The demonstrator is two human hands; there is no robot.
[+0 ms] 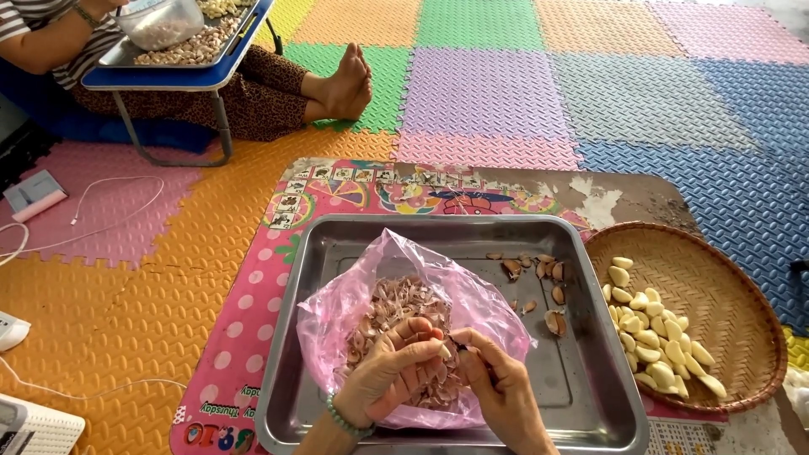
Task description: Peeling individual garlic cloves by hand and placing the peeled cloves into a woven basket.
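My left hand [392, 371] holds a garlic clove at its fingertips over a pink plastic bag [354, 295] full of garlic skins. My right hand [497, 379] grips a small dark-tipped knife whose point touches that clove. The bag lies open inside a steel tray [581, 354]. Loose brown skins [539, 278] are scattered on the tray's far right part. A beaded bracelet sits on my left wrist.
A round woven basket [725, 312] at the right holds several peeled cloves [653, 329]. The tray rests on a pink low table [244, 337] over coloured foam mats. Another person [278, 84] sits at the far left behind a blue folding table [177, 76] with garlic. Cables and devices lie left.
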